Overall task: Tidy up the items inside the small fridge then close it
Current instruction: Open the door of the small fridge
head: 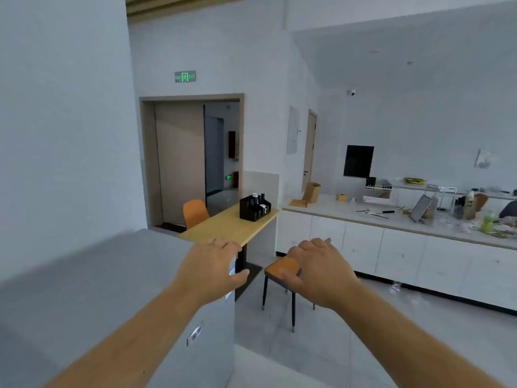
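Note:
The small grey fridge stands at the lower left; I see its flat top and its door face with a small badge. The door looks shut against the body, and nothing of the inside shows. My left hand is on the door's upper front corner, fingers curled over the top edge and thumb against the side edge. My right hand hovers in the air to the right of the fridge, fingers loosely spread, holding nothing.
An orange stool stands just right of the fridge, under my right hand. Behind it is a wooden table with a black organiser and an orange chair. A long white counter with clutter runs along the right.

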Demonstrator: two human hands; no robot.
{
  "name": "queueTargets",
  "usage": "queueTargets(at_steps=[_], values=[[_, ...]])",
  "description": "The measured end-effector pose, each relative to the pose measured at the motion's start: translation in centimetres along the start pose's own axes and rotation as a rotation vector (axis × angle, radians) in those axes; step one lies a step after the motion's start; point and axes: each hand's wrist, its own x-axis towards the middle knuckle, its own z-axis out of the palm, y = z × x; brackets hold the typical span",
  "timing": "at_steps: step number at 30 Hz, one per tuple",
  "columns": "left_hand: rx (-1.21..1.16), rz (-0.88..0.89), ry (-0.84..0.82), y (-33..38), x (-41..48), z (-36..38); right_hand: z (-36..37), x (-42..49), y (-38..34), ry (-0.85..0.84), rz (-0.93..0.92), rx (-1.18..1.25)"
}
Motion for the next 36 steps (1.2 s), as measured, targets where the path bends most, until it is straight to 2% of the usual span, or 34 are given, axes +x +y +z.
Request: queueTargets(at_steps=[11,17,20,25,28,36], values=[[0.055,-0.163,-0.125,-11.2,-6.4,2.2,8.3,4.3,-11.4,-0.056,-0.302,0.090],[-0.006,-0.222,-0.157,-15.3,-9.9,3.5,11.0,5.6,-17.5,-0.081,-0.472,0.224],[-0.118,-0.283,-0.123,-16.3,-10.8,4.1,12.4,5.1,-20.1,-0.045,-0.551,0.278],[-0.140,-0.270,-0.071,-16.7,-10.6,4.9,14.4,4.6,-22.0,0.143,-0.489,0.386],[-0.139,-0.274,-0.061,-17.0,-10.7,5.4,15.5,4.2,-22.2,0.227,-0.513,0.409],[-0.144,-0.265,-0.067,-17.1,-10.7,5.4,15.4,3.5,-21.8,0.128,-0.476,0.445]])
